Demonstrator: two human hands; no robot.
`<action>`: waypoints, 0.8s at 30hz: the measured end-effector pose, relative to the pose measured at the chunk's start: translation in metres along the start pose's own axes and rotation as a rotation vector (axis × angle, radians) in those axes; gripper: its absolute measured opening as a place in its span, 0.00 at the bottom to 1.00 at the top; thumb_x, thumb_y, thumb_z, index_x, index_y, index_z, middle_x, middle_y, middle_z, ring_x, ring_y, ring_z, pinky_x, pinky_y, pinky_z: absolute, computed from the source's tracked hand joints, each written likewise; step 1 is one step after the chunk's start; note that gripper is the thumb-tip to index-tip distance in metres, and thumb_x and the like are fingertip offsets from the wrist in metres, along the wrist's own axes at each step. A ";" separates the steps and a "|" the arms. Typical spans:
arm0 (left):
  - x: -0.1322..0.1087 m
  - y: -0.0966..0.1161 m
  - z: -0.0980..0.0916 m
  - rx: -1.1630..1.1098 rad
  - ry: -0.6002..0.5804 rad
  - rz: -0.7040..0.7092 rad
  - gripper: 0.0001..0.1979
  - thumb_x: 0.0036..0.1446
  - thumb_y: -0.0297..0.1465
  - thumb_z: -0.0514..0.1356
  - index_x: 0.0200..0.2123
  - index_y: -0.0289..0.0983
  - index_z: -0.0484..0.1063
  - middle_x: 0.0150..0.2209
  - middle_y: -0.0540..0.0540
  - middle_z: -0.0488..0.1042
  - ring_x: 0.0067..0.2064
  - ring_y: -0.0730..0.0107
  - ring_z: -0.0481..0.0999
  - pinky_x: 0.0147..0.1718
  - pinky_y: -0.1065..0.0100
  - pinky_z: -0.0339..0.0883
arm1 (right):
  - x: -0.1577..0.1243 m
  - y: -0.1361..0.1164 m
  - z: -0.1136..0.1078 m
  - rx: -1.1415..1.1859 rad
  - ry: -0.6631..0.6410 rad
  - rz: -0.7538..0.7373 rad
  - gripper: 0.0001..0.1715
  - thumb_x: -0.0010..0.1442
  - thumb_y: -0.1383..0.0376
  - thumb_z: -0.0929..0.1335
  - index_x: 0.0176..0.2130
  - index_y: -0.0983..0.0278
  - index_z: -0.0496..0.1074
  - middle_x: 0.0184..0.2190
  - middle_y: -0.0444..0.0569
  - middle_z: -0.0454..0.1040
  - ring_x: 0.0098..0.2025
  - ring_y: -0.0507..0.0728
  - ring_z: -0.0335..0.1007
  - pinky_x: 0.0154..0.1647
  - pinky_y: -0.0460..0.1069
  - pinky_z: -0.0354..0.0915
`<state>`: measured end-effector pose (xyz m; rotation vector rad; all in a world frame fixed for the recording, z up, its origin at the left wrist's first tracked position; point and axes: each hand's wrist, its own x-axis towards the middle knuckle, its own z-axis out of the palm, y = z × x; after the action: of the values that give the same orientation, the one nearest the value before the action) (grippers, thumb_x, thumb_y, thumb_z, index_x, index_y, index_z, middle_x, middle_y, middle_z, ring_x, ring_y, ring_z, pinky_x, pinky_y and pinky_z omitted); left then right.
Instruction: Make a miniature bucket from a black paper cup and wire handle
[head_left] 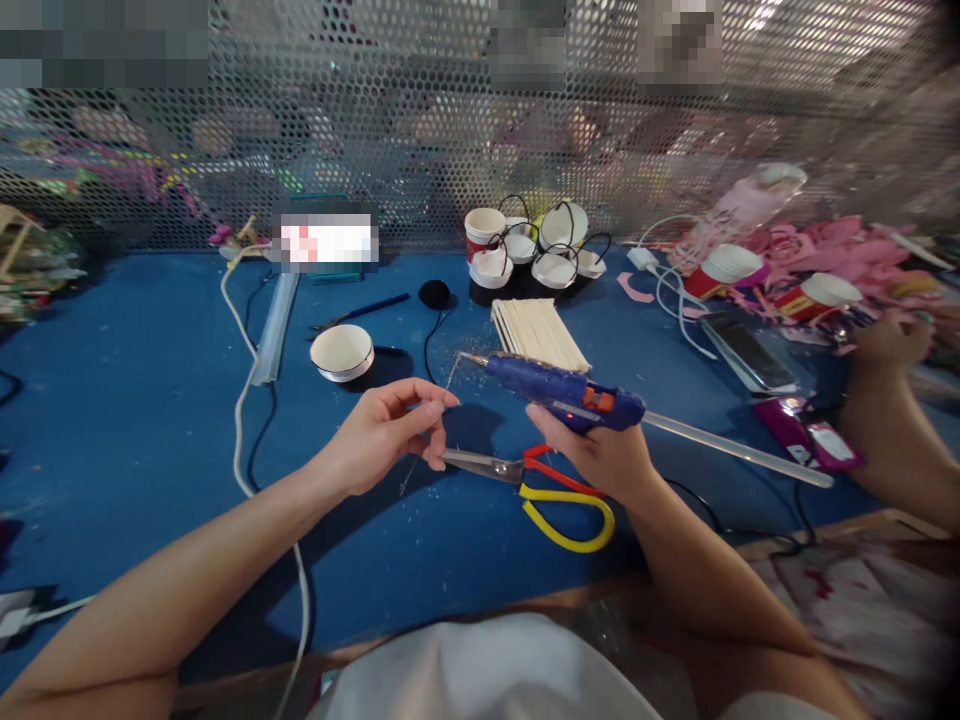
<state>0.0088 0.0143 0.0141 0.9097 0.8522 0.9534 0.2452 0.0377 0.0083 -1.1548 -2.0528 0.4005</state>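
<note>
My right hand (592, 450) grips a blue hot glue gun (559, 388), its nozzle pointing left and a clear glue stick (739, 452) jutting out behind it. A thin strand of glue runs from the nozzle down to my left hand (390, 430), whose thumb and fingertips are pinched together on it. Red and yellow scissors (540, 485) lie on the blue table (150, 380) just below both hands. A bundle of pale wooden sticks (536, 332) lies behind the gun.
A small white paper cup (342, 352) lies left of the sticks. Several white cups with black wire handles (536, 255) stand at the back by a mesh wall. A white cable (244, 400) runs down the left. Another person's hand (889, 340), a phone (746, 350) and pink scraps are at right.
</note>
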 end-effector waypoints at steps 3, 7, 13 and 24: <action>0.000 0.000 0.000 -0.001 -0.010 0.001 0.08 0.54 0.32 0.60 0.35 0.33 0.69 0.20 0.52 0.70 0.21 0.75 0.71 0.22 0.70 0.69 | -0.001 0.002 0.000 0.011 0.001 -0.002 0.04 0.53 0.66 0.67 0.31 0.60 0.74 0.23 0.45 0.75 0.31 0.57 0.74 0.30 0.51 0.69; 0.000 -0.001 -0.001 0.003 -0.012 0.006 0.08 0.54 0.32 0.60 0.35 0.33 0.69 0.20 0.52 0.70 0.21 0.75 0.71 0.22 0.70 0.69 | 0.000 0.001 0.000 0.004 -0.001 -0.022 0.05 0.53 0.66 0.67 0.31 0.59 0.74 0.22 0.45 0.75 0.30 0.57 0.73 0.30 0.51 0.69; 0.001 0.000 -0.002 0.008 0.001 0.014 0.08 0.54 0.31 0.60 0.36 0.33 0.69 0.20 0.52 0.70 0.21 0.75 0.71 0.22 0.71 0.69 | 0.001 -0.002 0.000 -0.012 -0.035 -0.079 0.06 0.52 0.67 0.67 0.33 0.59 0.74 0.27 0.46 0.76 0.30 0.58 0.73 0.34 0.55 0.69; -0.001 0.001 -0.002 0.002 -0.007 0.034 0.07 0.54 0.31 0.60 0.36 0.34 0.69 0.20 0.51 0.70 0.21 0.75 0.71 0.22 0.71 0.68 | 0.001 0.004 0.001 0.087 -0.037 0.055 0.05 0.52 0.65 0.68 0.31 0.59 0.75 0.25 0.47 0.75 0.33 0.59 0.73 0.33 0.54 0.69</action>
<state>0.0065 0.0144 0.0142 0.9314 0.8345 0.9782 0.2469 0.0409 0.0060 -1.1612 -2.0178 0.5362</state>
